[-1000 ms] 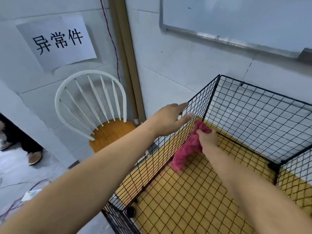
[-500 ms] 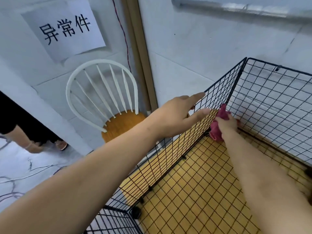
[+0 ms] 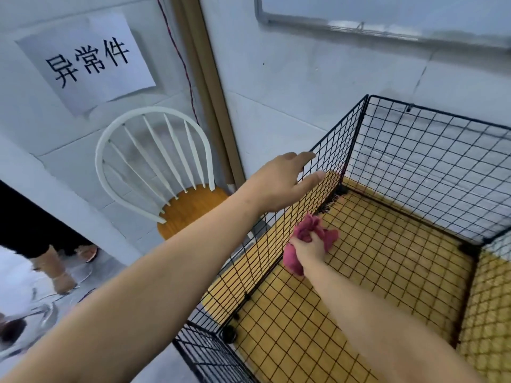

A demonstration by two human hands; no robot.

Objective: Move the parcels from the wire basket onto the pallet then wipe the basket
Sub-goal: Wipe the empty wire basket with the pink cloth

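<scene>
Wire basket [image 3: 442,167] open above, closed sideways; chair [image 3: 188,211] perhaps close beside it.

One readable sign

A white paper sheet [image 3: 85,62] stuck on the wall above the chair reads 异常件 in black characters.

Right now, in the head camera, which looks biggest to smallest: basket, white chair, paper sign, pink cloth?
1. wire basket, easily biggest
2. white chair and paper sign: nearly alike, so unsure
3. pink cloth, smallest, bunched in the right hand
</scene>
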